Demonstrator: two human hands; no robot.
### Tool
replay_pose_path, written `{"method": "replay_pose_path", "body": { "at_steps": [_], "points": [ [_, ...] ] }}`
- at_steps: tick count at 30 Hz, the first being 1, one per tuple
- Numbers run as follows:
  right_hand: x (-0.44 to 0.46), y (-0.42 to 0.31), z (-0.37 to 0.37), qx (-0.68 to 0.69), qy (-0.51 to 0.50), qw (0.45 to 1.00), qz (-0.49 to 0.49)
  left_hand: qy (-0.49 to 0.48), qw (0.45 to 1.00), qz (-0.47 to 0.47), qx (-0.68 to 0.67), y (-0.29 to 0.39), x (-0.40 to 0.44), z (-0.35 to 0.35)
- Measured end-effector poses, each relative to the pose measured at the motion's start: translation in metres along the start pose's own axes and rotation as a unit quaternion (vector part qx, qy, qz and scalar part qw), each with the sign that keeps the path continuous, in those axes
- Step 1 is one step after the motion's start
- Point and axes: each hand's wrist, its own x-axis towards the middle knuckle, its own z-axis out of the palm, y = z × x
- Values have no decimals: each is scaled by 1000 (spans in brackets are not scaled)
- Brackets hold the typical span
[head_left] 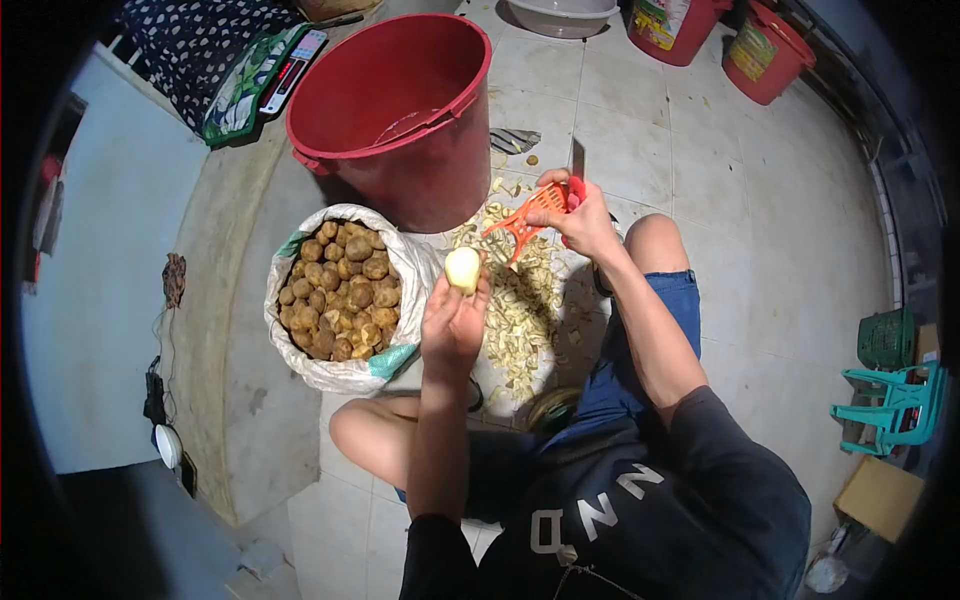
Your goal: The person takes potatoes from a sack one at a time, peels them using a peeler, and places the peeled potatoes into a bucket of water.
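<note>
My left hand is closed around the lower part of a pale peeled potato, holding it up over the peelings. In my right hand is an orange peeler with an open lattice frame, pointing toward the potato but apart from it. A knife with a red handle is gripped in the same hand, its blade upward. Below both hands, potato peelings lie heaped on the floor. Left of my left hand stands an open white sack full of unpeeled brown potatoes.
A large red tub stands just beyond the sack, with some liquid visible inside. Farther back are a white basin and two red buckets. A digital scale is at upper left. Turquoise stools stand at right.
</note>
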Motion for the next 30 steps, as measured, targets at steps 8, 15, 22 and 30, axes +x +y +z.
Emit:
{"method": "replay_pose_path", "body": {
  "at_steps": [8, 15, 22, 30],
  "points": [
    [-6, -11, 11, 27, -59, 997, 37, 15, 997, 67, 39, -1, -3, -26],
    [-15, -21, 31, -1, -67, 994, -81, -28, 994, 19, 100, -1, -5, -10],
    [-14, -20, 17, -323, -39, 925, -198, 33, 990, 79, 114, 7, -2, -12],
    [-60, -36, 70, -527, -182, 811, -176, 88, 962, 123, 229, 16, -4, -13]
  ]
}}
